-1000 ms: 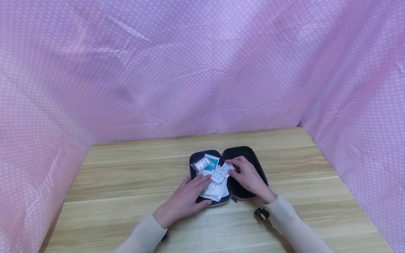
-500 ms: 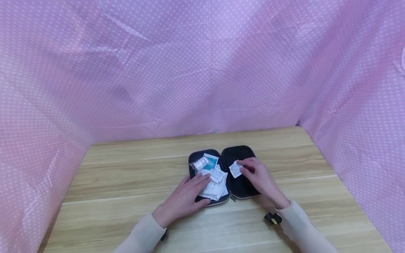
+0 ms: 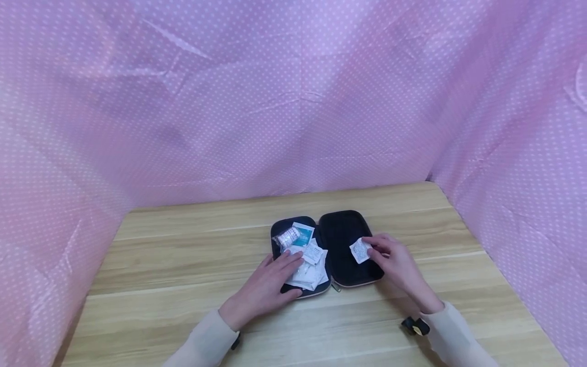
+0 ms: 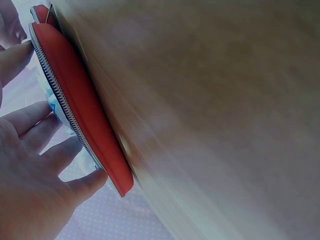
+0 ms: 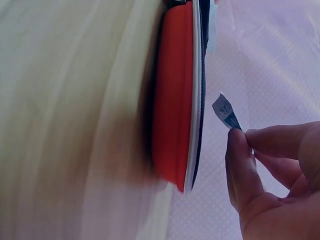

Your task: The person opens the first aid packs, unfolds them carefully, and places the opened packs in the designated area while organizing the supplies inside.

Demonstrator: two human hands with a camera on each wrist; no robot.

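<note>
A zip case [image 3: 344, 267], black inside and red outside, lies unfolded on the table. Its left half holds several white packets [image 3: 306, 275], a teal-and-white packet [image 3: 304, 233] and a clear-wrapped white roll [image 3: 288, 237]. My left hand [image 3: 261, 293] rests with spread, relaxed fingers over the near left edge of that half, touching the packets. Between thumb and fingertips, my right hand [image 3: 399, 265] pinches a small white packet [image 3: 359, 251] above the right half. In the right wrist view, this packet [image 5: 226, 111] is apart from the red case wall [image 5: 172, 100].
The wooden table [image 3: 183, 255] extends around the case. Pink dotted cloth [image 3: 275, 102] hangs behind it and on both sides. Small black devices [image 3: 415, 326] are at the sleeve cuffs. A zipper pull [image 3: 336, 287] lies at the case's near side.
My right hand has lifted the small packet from the pile and carried it rightward over the case's right half. The left hand has stayed almost where it was.
</note>
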